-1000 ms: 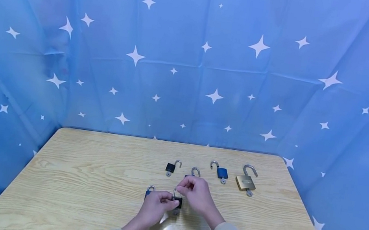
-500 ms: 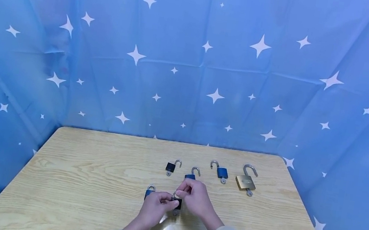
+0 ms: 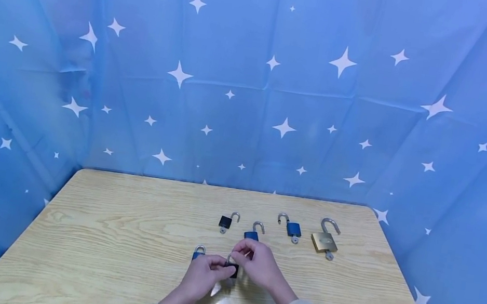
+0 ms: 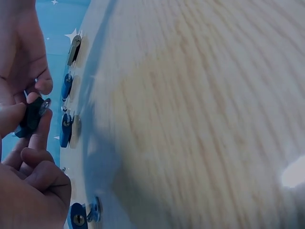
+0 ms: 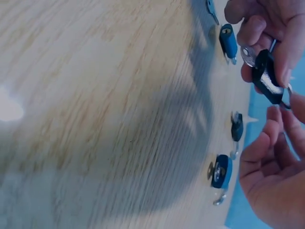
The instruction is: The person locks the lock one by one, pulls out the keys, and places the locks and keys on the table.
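My left hand point(image 3: 202, 278) holds a small black padlock point(image 3: 233, 271) by its body, thumb on the near face. A silver key point(image 4: 45, 106) sticks out of the padlock's bottom, seen in both wrist views. With thumb and fingertips, my right hand point(image 3: 258, 265) pinches the top of the padlock's metal shackle point(image 3: 229, 258), covering part of it. Just left of the hands stands a blue padlock point(image 3: 198, 255) with its shackle closed; its keyhole shows in the left wrist view, and a loose key point(image 4: 96, 209) lies beside it.
Behind the hands lie several padlocks with swung-out shackles and keys: a black one point(image 3: 225, 222), a blue one point(image 3: 252, 235) partly hidden by my right hand, another blue one point(image 3: 294, 229) and a large brass one point(image 3: 323, 242). A blue star-patterned curtain point(image 3: 226, 107) surrounds the wooden table point(image 3: 108, 237).
My right hand has come down slightly with the shackle, uncovering more of the blue padlock behind it. The held padlock has tilted a little, and its key no longer shows clearly from above.
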